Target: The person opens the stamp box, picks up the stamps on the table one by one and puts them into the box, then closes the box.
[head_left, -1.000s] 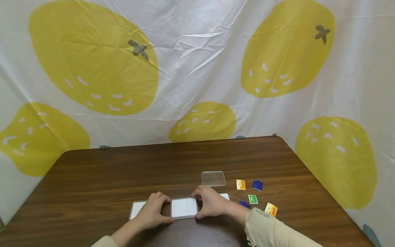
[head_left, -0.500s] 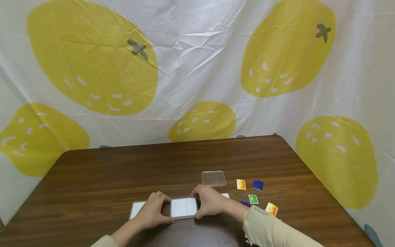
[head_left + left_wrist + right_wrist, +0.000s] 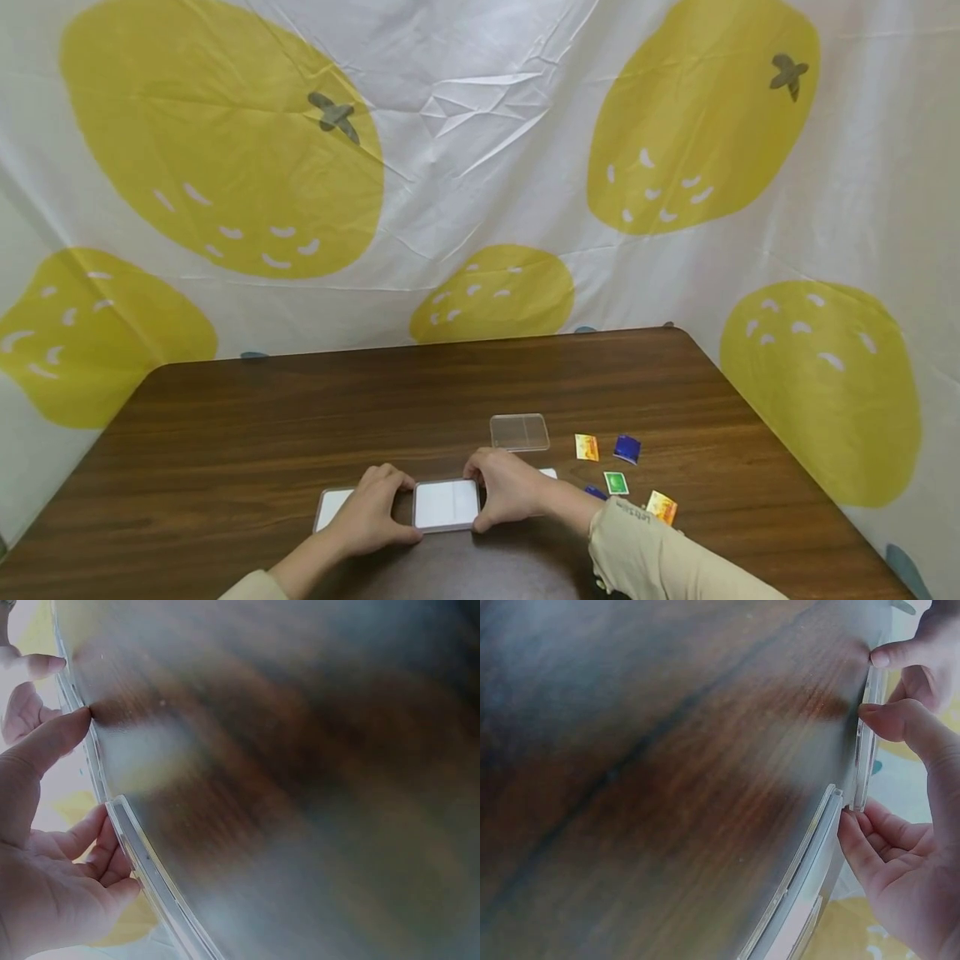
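A flat clear plastic case (image 3: 446, 505) with a white insert lies on the table between the two hands. My left hand (image 3: 372, 511) spans its left side, thumb at the near corner and fingertips by the far corner. At the right side, my right hand (image 3: 510, 490) holds it the same way. Another case with a white insert (image 3: 333, 508) is half hidden behind the left hand. In the left wrist view, the left thumb (image 3: 64, 735) touches the case edge. The right wrist view shows the right thumb (image 3: 900, 720) on that edge too.
An empty clear lid (image 3: 519, 432) lies beyond the right hand, with a white corner of another piece (image 3: 549, 473) behind the wrist. Small stamp-like pieces lie rightward: yellow-orange (image 3: 587, 447), blue (image 3: 627, 449), green (image 3: 616, 483). A lemon-print cloth (image 3: 480, 167) hangs behind the wooden table (image 3: 300, 417).
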`<state>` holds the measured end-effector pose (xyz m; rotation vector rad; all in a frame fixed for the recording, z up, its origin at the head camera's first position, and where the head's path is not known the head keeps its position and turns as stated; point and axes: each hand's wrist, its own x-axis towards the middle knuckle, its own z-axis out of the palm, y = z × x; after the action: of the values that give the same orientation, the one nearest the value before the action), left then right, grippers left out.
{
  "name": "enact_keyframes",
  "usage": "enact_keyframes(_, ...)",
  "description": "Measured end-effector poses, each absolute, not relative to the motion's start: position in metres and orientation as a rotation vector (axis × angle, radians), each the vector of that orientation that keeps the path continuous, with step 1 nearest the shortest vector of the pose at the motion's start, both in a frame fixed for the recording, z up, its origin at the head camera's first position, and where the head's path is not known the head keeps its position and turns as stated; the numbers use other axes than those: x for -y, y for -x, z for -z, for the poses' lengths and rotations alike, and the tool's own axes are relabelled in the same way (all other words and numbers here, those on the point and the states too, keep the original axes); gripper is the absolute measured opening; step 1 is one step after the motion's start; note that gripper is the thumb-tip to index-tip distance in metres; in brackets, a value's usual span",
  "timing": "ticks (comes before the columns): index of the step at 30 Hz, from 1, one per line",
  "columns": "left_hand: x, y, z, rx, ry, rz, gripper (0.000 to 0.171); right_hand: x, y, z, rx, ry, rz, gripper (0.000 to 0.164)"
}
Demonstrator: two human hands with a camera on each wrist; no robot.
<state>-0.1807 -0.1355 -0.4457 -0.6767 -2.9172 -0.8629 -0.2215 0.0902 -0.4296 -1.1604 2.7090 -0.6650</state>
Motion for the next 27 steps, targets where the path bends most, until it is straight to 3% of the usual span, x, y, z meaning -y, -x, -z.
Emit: enact_keyframes(27,0.1346,0.1801,0.4439,2.933,0.639,0.868,0.055,-0.0884,0.2200,0.4285,-2.720,1.162,0.680,0.050)
